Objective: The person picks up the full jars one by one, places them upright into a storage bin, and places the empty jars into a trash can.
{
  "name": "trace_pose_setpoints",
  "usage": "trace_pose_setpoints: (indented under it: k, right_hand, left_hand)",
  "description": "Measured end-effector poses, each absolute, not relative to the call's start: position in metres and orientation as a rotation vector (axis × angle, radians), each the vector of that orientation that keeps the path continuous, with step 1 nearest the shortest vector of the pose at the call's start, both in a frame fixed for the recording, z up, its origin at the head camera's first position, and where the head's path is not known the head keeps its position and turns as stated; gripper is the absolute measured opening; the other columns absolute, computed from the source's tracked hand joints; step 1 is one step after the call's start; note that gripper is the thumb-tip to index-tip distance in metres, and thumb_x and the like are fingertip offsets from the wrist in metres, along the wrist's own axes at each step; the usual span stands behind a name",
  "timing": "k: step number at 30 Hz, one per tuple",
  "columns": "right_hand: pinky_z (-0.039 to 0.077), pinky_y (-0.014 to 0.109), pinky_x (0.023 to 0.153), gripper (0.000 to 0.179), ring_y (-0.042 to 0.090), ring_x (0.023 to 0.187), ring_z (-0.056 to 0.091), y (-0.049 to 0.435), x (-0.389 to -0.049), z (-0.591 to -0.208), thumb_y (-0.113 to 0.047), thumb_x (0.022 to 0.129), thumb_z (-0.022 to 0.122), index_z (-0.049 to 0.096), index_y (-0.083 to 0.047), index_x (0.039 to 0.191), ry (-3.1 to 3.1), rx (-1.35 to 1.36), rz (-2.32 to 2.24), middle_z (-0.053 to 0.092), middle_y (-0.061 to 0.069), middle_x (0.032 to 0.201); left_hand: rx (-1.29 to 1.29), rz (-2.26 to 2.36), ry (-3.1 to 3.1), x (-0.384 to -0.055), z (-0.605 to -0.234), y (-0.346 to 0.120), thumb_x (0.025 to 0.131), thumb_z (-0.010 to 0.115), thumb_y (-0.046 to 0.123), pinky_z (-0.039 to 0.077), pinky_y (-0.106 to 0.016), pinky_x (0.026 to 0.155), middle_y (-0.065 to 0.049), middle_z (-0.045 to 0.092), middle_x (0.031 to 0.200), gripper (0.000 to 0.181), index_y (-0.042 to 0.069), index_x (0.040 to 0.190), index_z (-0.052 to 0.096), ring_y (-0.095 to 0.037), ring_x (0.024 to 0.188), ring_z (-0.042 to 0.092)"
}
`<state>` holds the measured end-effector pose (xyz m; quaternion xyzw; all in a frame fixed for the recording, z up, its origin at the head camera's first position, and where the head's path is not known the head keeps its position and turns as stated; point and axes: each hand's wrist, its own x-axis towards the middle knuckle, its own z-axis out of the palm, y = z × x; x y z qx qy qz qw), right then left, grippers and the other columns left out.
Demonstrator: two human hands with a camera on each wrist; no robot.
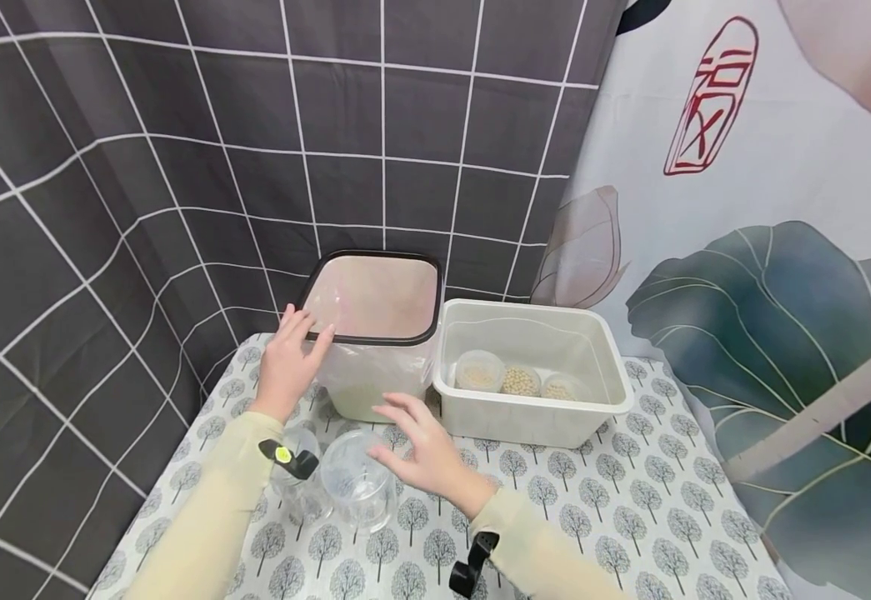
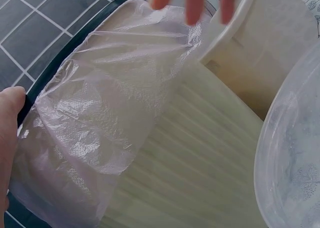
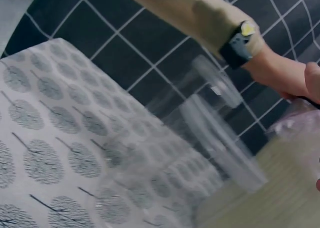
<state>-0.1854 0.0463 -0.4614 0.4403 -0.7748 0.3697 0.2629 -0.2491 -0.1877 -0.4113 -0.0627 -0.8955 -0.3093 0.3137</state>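
Note:
A pale green bin (image 1: pixel 356 400) with a black rim and a pinkish translucent liner bag (image 2: pixel 100 102) stands at the back of the table. My left hand (image 1: pixel 288 367) touches the front-left of its rim, fingers loosely extended. In front of the bin are two clear lidded plastic containers, the right one (image 1: pixel 360 479) and the left one (image 1: pixel 296 487), the latter partly behind my left wrist. My right hand (image 1: pixel 427 450) hovers beside the right container, fingers spread and holding nothing. Its fingertips (image 2: pixel 192 5) show at the top of the left wrist view.
To the right of the bin stands a white rectangular tub (image 1: pixel 525 421). Inside it are small clear containers, including a frosted one (image 1: pixel 480 371) and one with beige beads or beans (image 1: pixel 521 382). A tree-print cloth (image 1: pixel 593 517) covers the table. A dark grid-pattern curtain (image 1: pixel 420 108) hangs behind.

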Motion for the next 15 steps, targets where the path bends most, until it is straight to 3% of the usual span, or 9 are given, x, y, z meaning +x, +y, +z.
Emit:
trace_pose_setpoints:
  k: [15]
  right_hand:
    - [0.043,0.046,0.094,0.063,0.026,0.123,0.042,0.04,-0.163,-0.492,-0.046,0.08,0.067,0.05,-0.011,0.13,-2.357,1.216,0.983,0.036,0.01,0.143]
  left_hand:
    - [-0.16,-0.79,-2.348,-0.25,-0.412,-0.187,0.091,0.056,0.039,0.032,-0.045,0.106,-0.017,0.056,0.126,0.049,-0.003,0.114,0.062,-0.028,0.132,0.035]
